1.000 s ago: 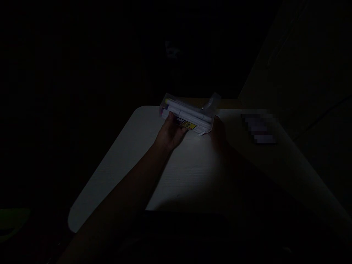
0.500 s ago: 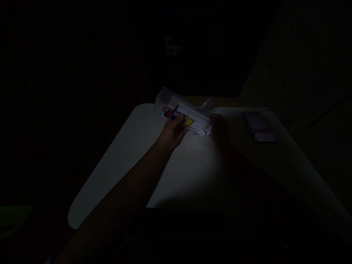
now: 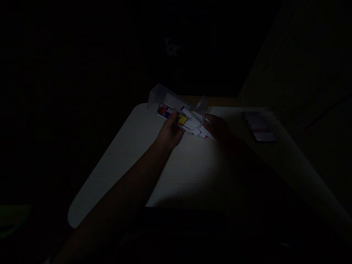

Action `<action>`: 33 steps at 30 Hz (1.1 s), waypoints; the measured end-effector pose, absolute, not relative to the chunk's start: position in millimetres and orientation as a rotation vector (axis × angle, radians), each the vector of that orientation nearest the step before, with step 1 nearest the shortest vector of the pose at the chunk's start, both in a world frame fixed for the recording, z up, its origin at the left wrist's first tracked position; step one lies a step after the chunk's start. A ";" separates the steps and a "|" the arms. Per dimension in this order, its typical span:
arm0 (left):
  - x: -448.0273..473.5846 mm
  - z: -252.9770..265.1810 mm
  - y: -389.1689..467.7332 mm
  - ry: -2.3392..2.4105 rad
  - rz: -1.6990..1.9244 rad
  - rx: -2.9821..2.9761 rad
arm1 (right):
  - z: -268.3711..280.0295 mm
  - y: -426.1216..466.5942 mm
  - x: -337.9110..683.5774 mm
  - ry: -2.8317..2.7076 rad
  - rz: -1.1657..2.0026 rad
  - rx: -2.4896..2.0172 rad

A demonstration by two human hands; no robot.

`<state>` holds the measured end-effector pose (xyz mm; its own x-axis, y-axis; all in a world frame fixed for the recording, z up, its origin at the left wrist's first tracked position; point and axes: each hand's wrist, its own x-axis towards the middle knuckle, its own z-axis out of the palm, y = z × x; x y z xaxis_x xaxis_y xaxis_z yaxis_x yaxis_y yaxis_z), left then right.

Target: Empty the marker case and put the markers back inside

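Note:
In dim light, a clear plastic case (image 3: 165, 92) with a dark-blue and yellow label is tilted above the table, its opening towards the lower right. My left hand (image 3: 169, 134) is closed round its lower side, thumb over the label. White pens, apparently markers (image 3: 196, 126), with coloured ends show through the plastic and stick out of the opening. There my right hand (image 3: 220, 128) is closed on the protruding pens; shadow hides most of its fingers. A clear flap (image 3: 202, 102) stands up at the far side of the opening.
The pale wooden table (image 3: 118, 154) has a rounded left side. A dark, partly pixelated flat object (image 3: 260, 126) lies at its right. Something green (image 3: 13, 220) shows low at the left, and a dim wall (image 3: 310, 73) rises on the right.
The case has shifted slightly left in my left hand's grip. The white pens now stick farther out of the opening, with my right hand at their ends.

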<state>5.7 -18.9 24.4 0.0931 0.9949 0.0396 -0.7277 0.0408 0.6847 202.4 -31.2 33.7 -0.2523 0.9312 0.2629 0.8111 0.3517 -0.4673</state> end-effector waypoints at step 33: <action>-3.6 26.0 -15.5 0.598 1.434 0.702 | 54.9 -37.7 200.6 -2.358 0.121 -1.701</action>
<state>-3.6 -15.5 26.0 0.0583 0.9973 0.0446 -0.6698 0.0060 0.7425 200.6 -37.7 54.9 -0.2989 0.9443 0.1377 0.9252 0.3221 -0.2005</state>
